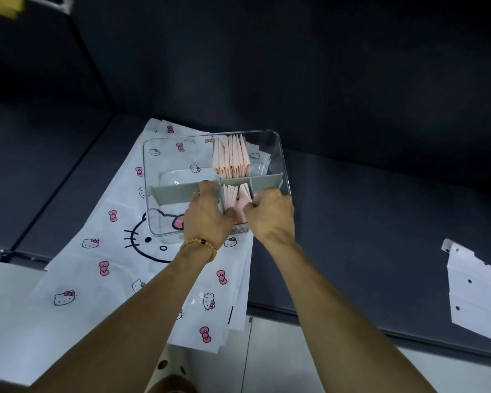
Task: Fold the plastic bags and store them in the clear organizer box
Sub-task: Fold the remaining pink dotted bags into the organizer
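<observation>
Reaching into the clear organizer box (281,154) with both hands, near its front wall. Left hand (207,214) curling its fingers over the grey divider (173,191), thumb down against the inner partition beside the folded pink bags (233,195); gripping the divider, as far as the knuckles are showing. Right hand (270,214) curling too, fingertips tucked in at the right edge of that same small pink row, seemingly pinching one folded bag, though the contact itself is hiding behind the fingers. Sitting between the two hands: the short row of folded pink triangles, standing on edge in the front middle compartment. Standing just beyond the grip, across the divider: a longer row of folded pink bags (231,157) in the rear compartment. Lying under the box and spreading toward the left forearm: white cartoon-cat bags (97,265) with pink bows, unfolded, stacked flat on the dark surface (380,222). Circling the left wrist: a beaded bracelet (199,246). Resting well apart to the right of the right arm: a white dotted sheet (479,293).
</observation>
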`<act>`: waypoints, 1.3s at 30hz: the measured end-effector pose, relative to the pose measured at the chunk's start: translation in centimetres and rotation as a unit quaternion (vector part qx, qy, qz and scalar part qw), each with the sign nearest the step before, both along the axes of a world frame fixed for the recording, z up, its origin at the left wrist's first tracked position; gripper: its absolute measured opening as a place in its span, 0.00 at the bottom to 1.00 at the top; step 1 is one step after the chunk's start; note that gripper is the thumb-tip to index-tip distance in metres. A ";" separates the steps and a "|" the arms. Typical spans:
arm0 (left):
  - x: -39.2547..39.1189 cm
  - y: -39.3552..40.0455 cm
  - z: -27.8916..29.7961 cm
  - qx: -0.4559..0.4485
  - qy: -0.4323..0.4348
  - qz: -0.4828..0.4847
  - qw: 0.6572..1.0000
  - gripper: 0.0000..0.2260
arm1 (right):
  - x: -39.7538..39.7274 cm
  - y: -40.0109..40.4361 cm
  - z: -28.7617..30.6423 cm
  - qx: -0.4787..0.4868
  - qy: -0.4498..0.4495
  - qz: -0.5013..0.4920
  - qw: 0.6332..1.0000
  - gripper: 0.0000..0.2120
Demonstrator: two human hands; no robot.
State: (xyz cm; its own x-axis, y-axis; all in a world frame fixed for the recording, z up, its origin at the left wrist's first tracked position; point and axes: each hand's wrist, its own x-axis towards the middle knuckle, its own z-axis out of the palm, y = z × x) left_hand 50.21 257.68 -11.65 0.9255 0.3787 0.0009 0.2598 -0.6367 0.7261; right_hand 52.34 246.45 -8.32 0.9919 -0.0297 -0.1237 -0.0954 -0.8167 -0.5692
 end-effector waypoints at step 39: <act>-6.1 -40.0 -3.8 0.093 0.013 -0.530 0.842 0.22 | -16.8 -42.3 -7.2 -0.083 -0.050 -0.347 0.933 0.15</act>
